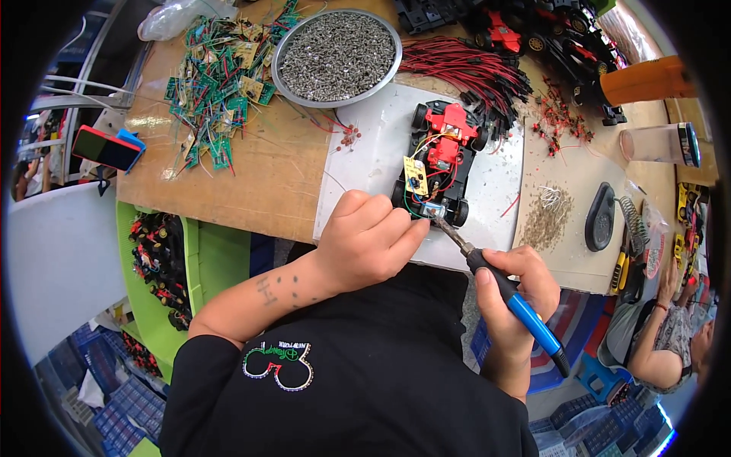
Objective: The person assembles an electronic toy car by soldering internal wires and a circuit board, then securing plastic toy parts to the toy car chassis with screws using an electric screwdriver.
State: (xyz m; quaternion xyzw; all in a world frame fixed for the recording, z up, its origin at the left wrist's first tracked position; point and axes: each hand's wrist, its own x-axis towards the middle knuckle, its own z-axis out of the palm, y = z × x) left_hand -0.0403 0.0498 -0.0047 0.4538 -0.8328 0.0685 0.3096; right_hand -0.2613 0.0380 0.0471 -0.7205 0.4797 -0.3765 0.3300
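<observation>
On a white board [359,171] lies a toy car chassis [466,177], black with a red housing, black wheels and thin coloured wires. A small yellow circuit board [416,175] rests on its left side. My right hand [512,293] grips a soldering iron [525,314] with a blue and black handle. The iron's metal tip meets the near end of the chassis, by a small silvery motor-like part [434,210]. My left hand [371,234] is closed at the near left corner of the chassis, its fingertips by a green wire; what they pinch is hidden.
Behind the chassis stand a metal bowl [335,57] of small screws and a bundle of red and black wires [472,72]. Green circuit boards [222,99] are heaped left. On the right are a black soldering-iron rest [600,217], a clear jar [655,145] and another person's arm [653,339].
</observation>
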